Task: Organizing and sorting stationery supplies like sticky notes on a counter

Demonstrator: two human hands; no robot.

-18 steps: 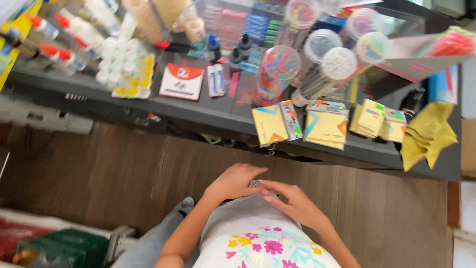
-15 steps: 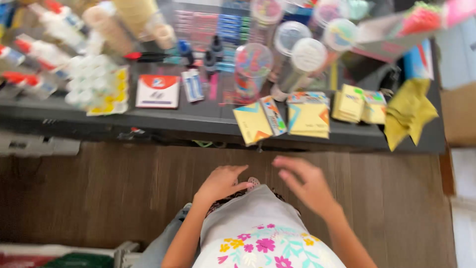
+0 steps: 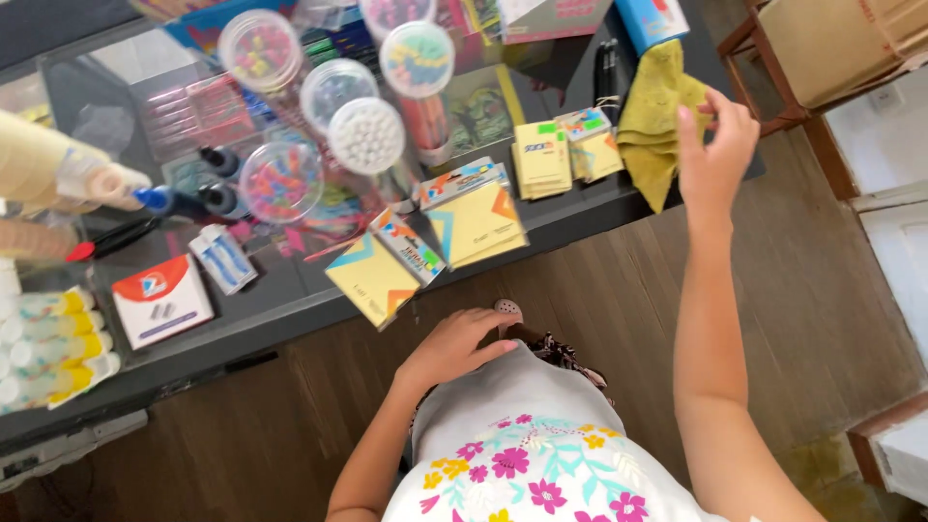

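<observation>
My right hand (image 3: 713, 145) is raised over the right end of a dark glass counter (image 3: 290, 300), fingers spread and empty, right next to a crumpled yellow-green cloth (image 3: 657, 111). My left hand (image 3: 452, 346) rests against my white flowered shirt (image 3: 532, 445) at the waist, fingers loosely curled with nothing in them, beside a small round button-like thing (image 3: 508, 308). Yellow sticky-note pads (image 3: 474, 217) lie near the counter's front edge between the two hands.
Clear round jars (image 3: 281, 180) of small coloured items stand mid-counter. Glue bottles (image 3: 48, 338), a red-and-white box (image 3: 161, 300) and dark ink bottles (image 3: 215, 198) sit at the left. A wooden chair with a cardboard box (image 3: 831, 43) stands at the right. Wood floor below.
My right hand left my waist and rose up and rightward to the yellow-green cloth. The left hand stayed at my shirt. The camera view swung right and closer.
</observation>
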